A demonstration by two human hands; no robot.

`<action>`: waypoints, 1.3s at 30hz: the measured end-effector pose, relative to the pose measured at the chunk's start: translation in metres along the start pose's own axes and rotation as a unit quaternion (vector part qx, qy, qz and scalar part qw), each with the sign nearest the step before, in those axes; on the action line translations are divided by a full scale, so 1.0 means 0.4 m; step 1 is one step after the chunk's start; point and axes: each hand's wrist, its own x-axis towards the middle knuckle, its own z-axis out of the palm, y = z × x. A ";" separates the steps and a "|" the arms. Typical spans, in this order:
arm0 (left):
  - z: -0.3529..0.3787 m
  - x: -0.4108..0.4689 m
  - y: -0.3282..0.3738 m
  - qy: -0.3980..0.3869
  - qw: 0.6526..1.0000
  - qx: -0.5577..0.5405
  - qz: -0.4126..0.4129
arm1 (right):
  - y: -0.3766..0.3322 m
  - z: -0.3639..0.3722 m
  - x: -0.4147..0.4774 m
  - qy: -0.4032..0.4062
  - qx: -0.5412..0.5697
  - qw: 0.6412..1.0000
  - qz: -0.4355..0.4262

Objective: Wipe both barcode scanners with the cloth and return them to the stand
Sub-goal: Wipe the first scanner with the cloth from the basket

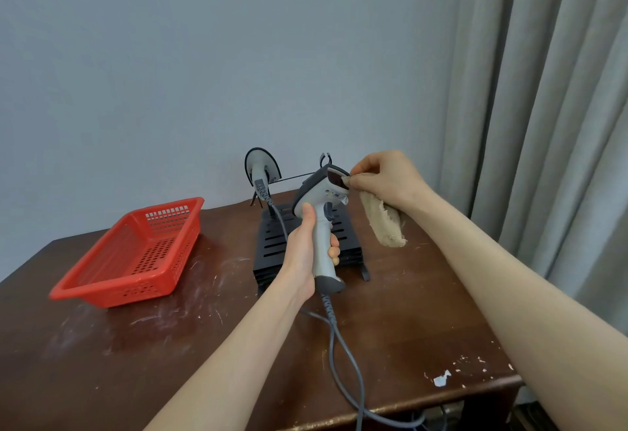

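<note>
On the counter (pixel 407 328) the basket (pixel 112 294) sits left of the stand (pixel 272 243); the hung scanner (pixel 261 167) is at its back left, the second scanner (pixel 321 243) above its middle.

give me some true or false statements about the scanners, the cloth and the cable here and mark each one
1. The left hand holds a scanner by its handle. True.
2. The right hand holds the cloth against that scanner's dark front window. True.
3. The second scanner lies in the red basket. False: it hangs at the back of the stand.
4. The held scanner has no cable. False: a grey cable runs from the base of its handle across the table and over the front edge.
</note>
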 end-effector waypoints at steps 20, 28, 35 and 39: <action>-0.004 0.005 -0.002 -0.003 0.999 0.034 -0.001 | -0.019 0.006 -0.001 -0.033 -0.019 0.996 -0.079; 0.008 0.011 0.001 -0.006 0.999 0.045 0.005 | 0.002 0.010 0.007 0.021 -0.026 0.999 -0.032; 0.006 0.018 0.008 0.009 0.999 0.053 0.008 | 0.007 0.012 0.023 0.050 -0.071 0.996 -0.024; 0.011 0.021 0.023 0.020 0.999 0.048 0.014 | 0.029 0.018 0.021 0.009 -0.143 0.990 -0.004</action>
